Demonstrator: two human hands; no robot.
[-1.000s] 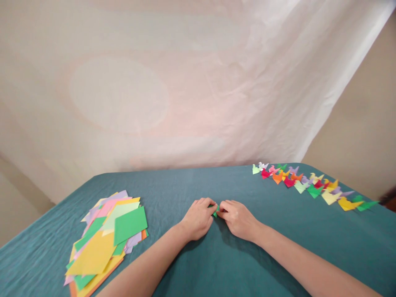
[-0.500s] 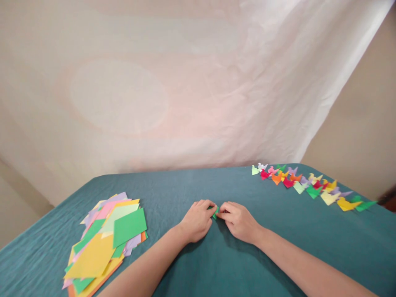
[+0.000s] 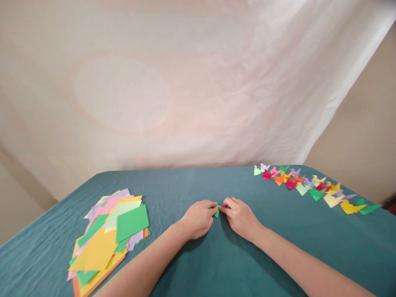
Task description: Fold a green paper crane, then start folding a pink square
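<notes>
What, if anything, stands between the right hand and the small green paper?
Nothing visible: the right hand appears to touch the small green paper, which the left hand holds. The pile of sheets lies off to the left, the paper birds to the right.

Worktop [image 3: 192,181], left: we have paper sheets [image 3: 108,235] overlapping in a heap. Far right: birds [image 3: 317,194] in staggered rows, coming nearer toward the right edge. Centre, between both groups: our folded paper [image 3: 216,213], left hand [image 3: 198,218] to its left, right hand [image 3: 241,216] to its right. Behind the far edge: backdrop [image 3: 185,103].
</notes>
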